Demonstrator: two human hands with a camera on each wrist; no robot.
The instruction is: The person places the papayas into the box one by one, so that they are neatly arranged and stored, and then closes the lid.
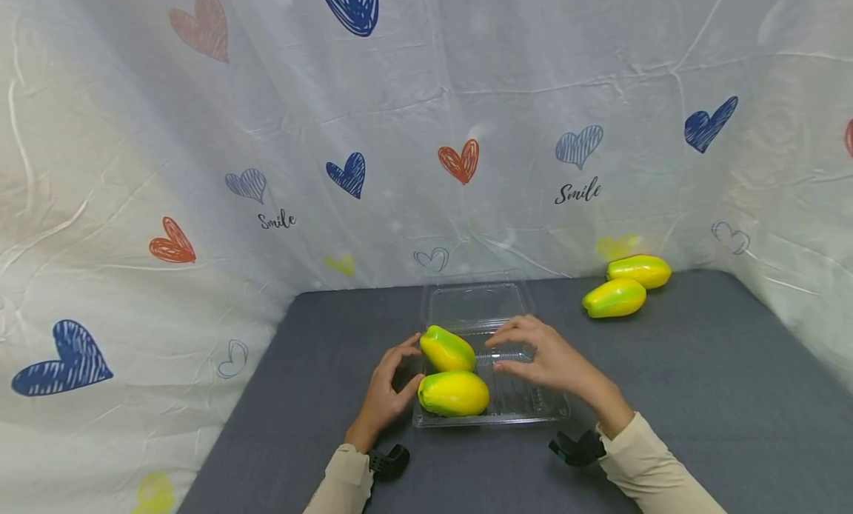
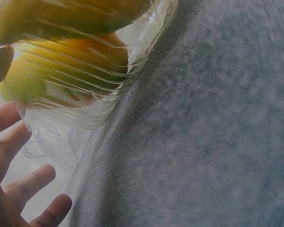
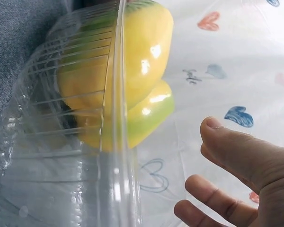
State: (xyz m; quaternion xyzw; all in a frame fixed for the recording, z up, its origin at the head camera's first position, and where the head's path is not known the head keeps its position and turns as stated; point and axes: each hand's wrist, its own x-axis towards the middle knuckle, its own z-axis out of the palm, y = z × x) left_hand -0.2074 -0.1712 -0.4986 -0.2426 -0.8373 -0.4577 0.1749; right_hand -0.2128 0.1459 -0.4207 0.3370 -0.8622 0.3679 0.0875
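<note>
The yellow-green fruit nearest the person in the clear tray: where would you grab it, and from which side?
Probably from above, around its thick middle. The near fruit lies on its side in the clear tray, its length running left to right. The tray wall guards its near side, the second fruit lies close behind it, and the left hand is at its left end.

The left wrist view looks close along the ribbed wall of a clear plastic container (image 2: 85, 90), which stands on the grey counter (image 2: 208, 132). Through the wall two yellow-green fruits (image 2: 75, 56) show, blurred, one above the other. The left hand (image 2: 14, 170) is at the lower left, its fingers (image 2: 31, 182) spread and fairly straight, just beside the container wall; whether they touch it cannot be told.
</note>
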